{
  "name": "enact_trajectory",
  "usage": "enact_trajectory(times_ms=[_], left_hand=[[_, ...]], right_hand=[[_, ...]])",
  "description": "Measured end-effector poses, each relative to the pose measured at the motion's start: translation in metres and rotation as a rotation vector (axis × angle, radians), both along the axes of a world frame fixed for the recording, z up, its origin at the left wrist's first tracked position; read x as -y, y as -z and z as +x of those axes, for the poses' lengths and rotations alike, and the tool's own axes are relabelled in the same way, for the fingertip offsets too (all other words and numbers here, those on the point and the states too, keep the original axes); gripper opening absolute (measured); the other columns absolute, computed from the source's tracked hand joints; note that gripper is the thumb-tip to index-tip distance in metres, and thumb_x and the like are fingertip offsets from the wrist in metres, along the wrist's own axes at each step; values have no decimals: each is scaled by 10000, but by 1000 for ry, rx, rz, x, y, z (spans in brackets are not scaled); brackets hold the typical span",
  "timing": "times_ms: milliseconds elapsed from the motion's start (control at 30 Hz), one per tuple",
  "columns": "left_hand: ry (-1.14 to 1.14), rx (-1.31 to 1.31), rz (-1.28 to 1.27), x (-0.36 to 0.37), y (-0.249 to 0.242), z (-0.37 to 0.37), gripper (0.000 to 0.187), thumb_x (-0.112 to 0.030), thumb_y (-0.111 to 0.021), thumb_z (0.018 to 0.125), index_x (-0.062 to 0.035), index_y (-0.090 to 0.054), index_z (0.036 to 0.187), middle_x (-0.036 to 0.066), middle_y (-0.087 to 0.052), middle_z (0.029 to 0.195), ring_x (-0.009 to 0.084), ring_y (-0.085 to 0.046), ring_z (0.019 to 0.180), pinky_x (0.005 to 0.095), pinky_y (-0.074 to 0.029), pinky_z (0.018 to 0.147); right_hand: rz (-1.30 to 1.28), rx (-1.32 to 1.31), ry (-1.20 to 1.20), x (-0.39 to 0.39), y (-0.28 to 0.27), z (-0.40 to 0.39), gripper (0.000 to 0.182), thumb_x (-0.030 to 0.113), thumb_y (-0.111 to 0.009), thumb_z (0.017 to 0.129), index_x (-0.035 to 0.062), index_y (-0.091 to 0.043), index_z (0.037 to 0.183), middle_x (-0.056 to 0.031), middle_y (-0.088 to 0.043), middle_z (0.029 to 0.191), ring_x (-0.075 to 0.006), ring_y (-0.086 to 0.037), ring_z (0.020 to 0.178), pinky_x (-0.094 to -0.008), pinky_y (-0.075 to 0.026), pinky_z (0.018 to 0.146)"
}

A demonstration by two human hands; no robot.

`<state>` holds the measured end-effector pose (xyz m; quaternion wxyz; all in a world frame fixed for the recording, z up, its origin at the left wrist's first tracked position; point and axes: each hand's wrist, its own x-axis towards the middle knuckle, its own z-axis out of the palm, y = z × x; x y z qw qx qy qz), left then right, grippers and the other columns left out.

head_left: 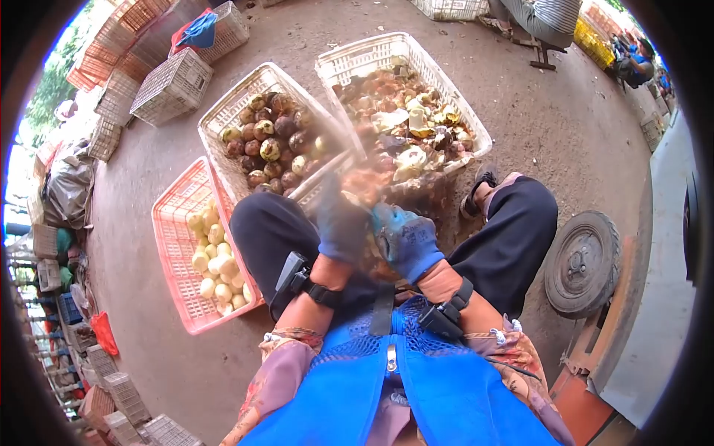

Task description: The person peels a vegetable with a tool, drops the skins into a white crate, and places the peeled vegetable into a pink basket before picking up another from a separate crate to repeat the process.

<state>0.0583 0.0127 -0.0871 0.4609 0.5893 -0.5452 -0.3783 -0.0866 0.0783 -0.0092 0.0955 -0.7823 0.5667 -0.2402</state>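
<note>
My left hand (343,223), in a blue work glove, is smeared by motion in front of my lap; its fingers and anything in them cannot be made out. Close beside it, my right hand (407,238) wears a blue and teal glove with the fingers curled round something hidden. Beyond my hands, a white crate (210,119) holds brown, round unpeeled produce (269,141). Another white crate (480,137) to its right holds peel scraps (416,123). At the left, a pink crate (165,245) contains pale peeled pieces (219,260).
A wheel (583,264) lies at the right beside a metal panel (658,282). Stacked crates (172,85) stand at the upper left. One person (550,22) sits at the top right, another person (638,65) farther back. My knees flank my hands.
</note>
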Motion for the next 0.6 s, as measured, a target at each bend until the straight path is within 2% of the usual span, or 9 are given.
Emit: enact_trajectory(times_ms=[133,200,300,400,433,467,533,567,600], left_hand=[[-73,-232,80,2,18,0,283,-177,-713,802,-19,-588,1000,153,-642,887,296,-633,794,379,-505,729],[-84,198,-14,2,-1,-5,231,-315,-618,930,-87,-591,901,-6,-555,668,115,-537,612,241,-455,583],[-128,370,-339,0,-28,-19,234,-249,-611,931,-18,-637,954,57,-623,758,182,-595,679,305,-499,647],[-153,605,-459,-1,-40,-27,256,-189,-589,937,38,-631,1048,121,-655,872,223,-626,751,346,-516,710],[-105,627,-246,0,-31,-29,303,-246,-573,956,17,-611,1101,125,-657,916,211,-637,807,332,-524,737],[-100,629,-248,4,-24,-28,303,-246,-573,956,17,-611,1101,125,-657,916,211,-637,807,332,-524,737],[-103,267,44,13,-8,-29,366,-310,-561,966,1,-602,1155,106,-663,973,218,-643,876,337,-538,778],[-67,40,-11,17,5,-25,444,-402,-539,967,-12,-601,1170,101,-664,1043,226,-647,931,348,-546,817],[-70,40,-13,19,4,-26,444,-402,-539,967,-12,-601,1170,101,-664,1043,226,-647,931,348,-546,817]], right_hand=[[76,-158,67,1,4,5,176,226,-595,836,156,-535,986,-65,-638,776,-249,-679,678,-411,-522,537],[100,-178,98,5,8,8,172,217,-595,836,148,-540,983,-70,-644,772,-249,-682,661,-414,-528,529],[146,-222,133,12,6,10,182,206,-598,834,130,-553,993,-83,-658,780,-257,-688,637,-421,-537,515],[233,-314,217,26,4,13,182,207,-596,841,112,-576,995,-96,-668,789,-271,-697,668,-412,-545,535],[286,-374,294,33,4,14,171,210,-591,850,104,-591,983,-101,-670,788,-277,-703,705,-400,-551,562],[287,-371,298,41,5,10,171,210,-591,850,104,-591,983,-101,-670,788,-277,-703,705,-400,-551,562],[407,19,122,50,14,-8,183,186,-576,857,69,-587,998,-184,-643,854,-419,-639,802,-446,-533,680],[205,182,-12,49,45,-17,169,173,-537,884,54,-601,986,-217,-625,901,-447,-603,848,-450,-515,690],[203,182,-15,49,40,-19,169,173,-537,884,54,-601,986,-217,-625,901,-447,-603,848,-450,-515,690]])
